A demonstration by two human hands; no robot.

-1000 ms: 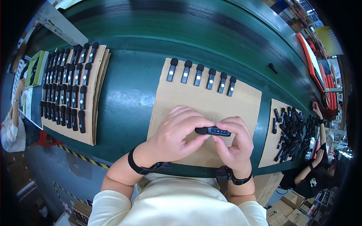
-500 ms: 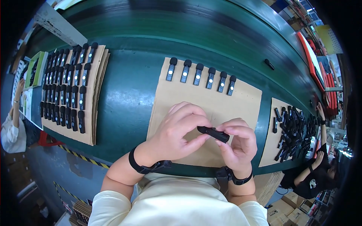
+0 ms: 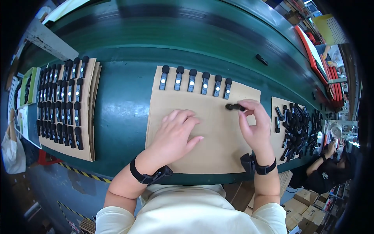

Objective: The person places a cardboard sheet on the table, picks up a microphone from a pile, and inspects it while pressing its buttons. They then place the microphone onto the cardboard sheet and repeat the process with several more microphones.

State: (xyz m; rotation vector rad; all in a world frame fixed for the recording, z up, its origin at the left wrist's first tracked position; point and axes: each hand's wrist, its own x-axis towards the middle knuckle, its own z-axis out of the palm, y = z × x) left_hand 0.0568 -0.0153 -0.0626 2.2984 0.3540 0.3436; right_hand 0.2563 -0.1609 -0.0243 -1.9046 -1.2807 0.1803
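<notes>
right hand [image 3: 257, 125], pinching a black microphone [image 3: 233, 106] in its grip, has moved away from the loosely spread left hand [image 3: 171, 135].

The worktop [image 3: 120, 97] looks smooth and glossy; the cardboard sheet [image 3: 222, 150] is matt paper; the microphones [image 3: 191, 83] have smooth plastic bodies and matt, foam-like heads [image 3: 193, 72].

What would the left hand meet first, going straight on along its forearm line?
The left hand would likely meet the row of six black microphones, past bare cardboard. Its height is unclear, so it might pass over them.
</notes>
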